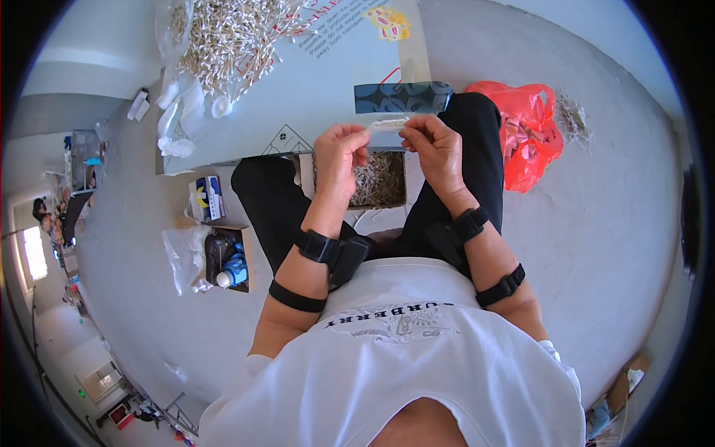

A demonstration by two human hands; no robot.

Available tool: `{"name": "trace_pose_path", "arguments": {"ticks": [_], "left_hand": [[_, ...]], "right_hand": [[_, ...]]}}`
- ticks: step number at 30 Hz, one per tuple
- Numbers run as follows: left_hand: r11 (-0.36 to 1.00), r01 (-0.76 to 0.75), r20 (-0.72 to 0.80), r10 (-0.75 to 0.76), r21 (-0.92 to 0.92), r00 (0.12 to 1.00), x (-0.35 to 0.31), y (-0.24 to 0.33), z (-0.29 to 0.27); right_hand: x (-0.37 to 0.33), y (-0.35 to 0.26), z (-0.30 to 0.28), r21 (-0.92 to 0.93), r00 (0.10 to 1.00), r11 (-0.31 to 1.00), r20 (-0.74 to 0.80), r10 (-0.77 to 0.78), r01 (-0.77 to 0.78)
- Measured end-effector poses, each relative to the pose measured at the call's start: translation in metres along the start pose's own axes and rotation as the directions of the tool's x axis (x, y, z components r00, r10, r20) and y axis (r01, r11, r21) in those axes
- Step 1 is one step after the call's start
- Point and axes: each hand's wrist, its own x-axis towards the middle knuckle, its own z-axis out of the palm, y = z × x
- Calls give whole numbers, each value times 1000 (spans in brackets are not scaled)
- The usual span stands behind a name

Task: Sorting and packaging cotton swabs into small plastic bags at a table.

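We see the left hand [341, 153] and right hand [438, 153] pinching opposite ends of a small pale packet [389, 124], just over the near edge of the surface [305, 104]. If either pinch slipped, we judge it could drop into the open carton [307, 176] below that edge. Farther out, a bump could roll loose cotton swabs [223, 48] off the left edge, being heaped nearby.

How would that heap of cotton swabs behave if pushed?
The cotton swabs would probably scatter rather than slide together, since they lie loose and crisscrossed. Each looks thin, so is probably light, and straight, so may roll.
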Motion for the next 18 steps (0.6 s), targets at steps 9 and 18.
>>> {"name": "trace_pose_path", "arguments": {"ticks": [9,18], "left_hand": [[433,-677,351,618,595,703,11,4,4],[372,-664,355,623,649,697,23,-1,5]], "right_hand": [[11,-1,3,-73,1000,997,27,12,-10],[22,-5,-1,-341,979,919,33,-201,200]]}}
